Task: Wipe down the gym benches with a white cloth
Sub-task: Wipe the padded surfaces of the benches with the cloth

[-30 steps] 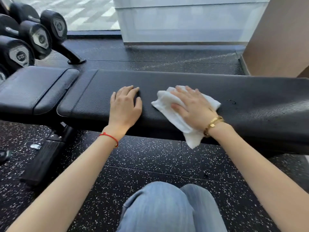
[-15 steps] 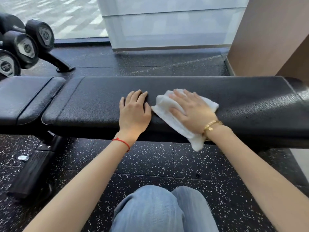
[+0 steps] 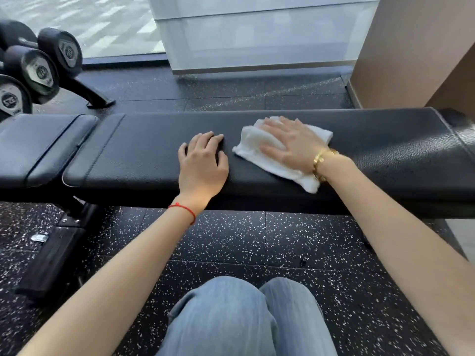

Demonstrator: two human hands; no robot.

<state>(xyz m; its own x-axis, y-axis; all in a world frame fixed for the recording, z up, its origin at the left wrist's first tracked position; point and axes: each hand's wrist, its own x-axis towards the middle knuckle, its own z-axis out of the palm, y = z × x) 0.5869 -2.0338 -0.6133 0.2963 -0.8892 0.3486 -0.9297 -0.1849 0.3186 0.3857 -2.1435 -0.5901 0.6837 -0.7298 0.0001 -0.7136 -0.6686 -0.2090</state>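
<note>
A long black padded gym bench (image 3: pixel 144 150) runs across the view in front of me. A folded white cloth (image 3: pixel 257 147) lies flat on its top, right of the middle. My right hand (image 3: pixel 293 145) presses down on the cloth with straight, spread fingers. My left hand (image 3: pixel 203 165) rests palm down on the bare pad just left of the cloth, fingers slightly bent. The near corner of the cloth reaches the front edge of the bench.
A second black seat pad (image 3: pixel 38 147) adjoins the bench on the left. Black dumbbells on a rack (image 3: pixel 41 70) stand at the far left. A brown wall (image 3: pixel 416 47) rises at the right, a window behind. My knees in jeans (image 3: pixel 241 317) are below.
My right hand has slid the cloth away from me, up onto the bench top, so less hangs over the front edge. The view has shifted right; my left hand stays on the pad.
</note>
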